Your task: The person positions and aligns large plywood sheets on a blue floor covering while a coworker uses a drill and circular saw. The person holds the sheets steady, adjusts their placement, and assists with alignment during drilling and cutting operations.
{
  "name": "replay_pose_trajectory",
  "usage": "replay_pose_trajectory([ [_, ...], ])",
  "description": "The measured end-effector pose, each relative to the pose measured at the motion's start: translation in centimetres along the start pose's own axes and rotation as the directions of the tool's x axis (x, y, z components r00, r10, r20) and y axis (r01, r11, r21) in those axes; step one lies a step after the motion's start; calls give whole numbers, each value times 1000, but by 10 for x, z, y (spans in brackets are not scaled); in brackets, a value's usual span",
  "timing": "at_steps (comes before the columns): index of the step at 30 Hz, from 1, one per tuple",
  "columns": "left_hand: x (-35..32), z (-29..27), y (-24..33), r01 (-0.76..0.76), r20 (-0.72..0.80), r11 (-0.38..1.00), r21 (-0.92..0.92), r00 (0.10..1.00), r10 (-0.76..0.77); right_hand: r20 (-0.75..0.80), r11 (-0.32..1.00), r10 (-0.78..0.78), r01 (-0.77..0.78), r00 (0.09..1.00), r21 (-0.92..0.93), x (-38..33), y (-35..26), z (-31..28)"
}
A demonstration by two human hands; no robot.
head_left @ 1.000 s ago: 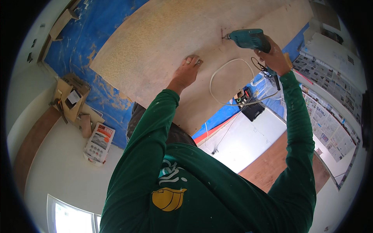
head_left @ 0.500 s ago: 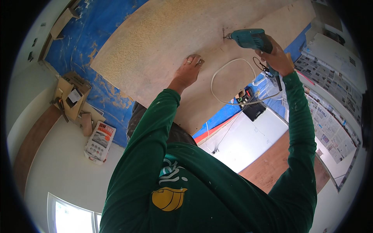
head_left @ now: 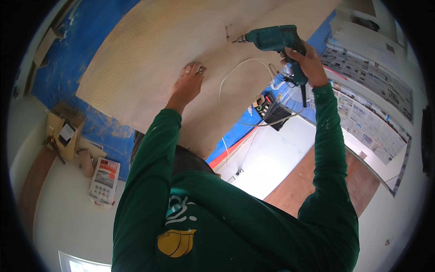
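Observation:
My right hand (head_left: 306,65) grips the handle of a dark green corded power drill (head_left: 274,38). The drill points left, its bit over a large tan wooden board (head_left: 149,63), just below and right of a dark marked spot (head_left: 228,32). I cannot tell whether the tip touches the wood. Farther left, my left hand (head_left: 188,85) rests on the board with fingers curled. Something small shows at its fingertips, too little of it to name. A pale cord (head_left: 225,81) loops over the board below the drill.
Blue sheeting (head_left: 97,131) lies under the board. Right of the board are an open black toolbox (head_left: 281,119) and a white panel (head_left: 281,156). Newspaper (head_left: 362,129) covers surfaces at far right. A cardboard box (head_left: 68,131) and a printed bag (head_left: 105,181) stand at left.
The whole view has shifted, so the scene sits farther left. The drill's bit was at the dark spot and is now a little away from it, toward me. Both hands keep their holds.

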State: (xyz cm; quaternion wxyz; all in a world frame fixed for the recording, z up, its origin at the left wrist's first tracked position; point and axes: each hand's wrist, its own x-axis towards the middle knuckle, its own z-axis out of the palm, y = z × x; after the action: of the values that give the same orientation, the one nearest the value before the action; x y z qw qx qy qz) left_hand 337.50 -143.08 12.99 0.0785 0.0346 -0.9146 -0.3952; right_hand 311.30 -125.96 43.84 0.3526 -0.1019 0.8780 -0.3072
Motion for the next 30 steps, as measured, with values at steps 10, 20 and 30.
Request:
replay_pose_trajectory([
  [10,58,-45,116,445,406,48,-894,852,-331,-8,682,42,-23,999,731,-84,16,33],
  [20,73,-121,199,447,479,-172,-878,814,-329,73,436,66,-95,995,895,-107,32,80],
  [30,64,-125,212,365,388,-144,-920,789,-477,-43,566,55,4,998,825,-113,20,95],
])
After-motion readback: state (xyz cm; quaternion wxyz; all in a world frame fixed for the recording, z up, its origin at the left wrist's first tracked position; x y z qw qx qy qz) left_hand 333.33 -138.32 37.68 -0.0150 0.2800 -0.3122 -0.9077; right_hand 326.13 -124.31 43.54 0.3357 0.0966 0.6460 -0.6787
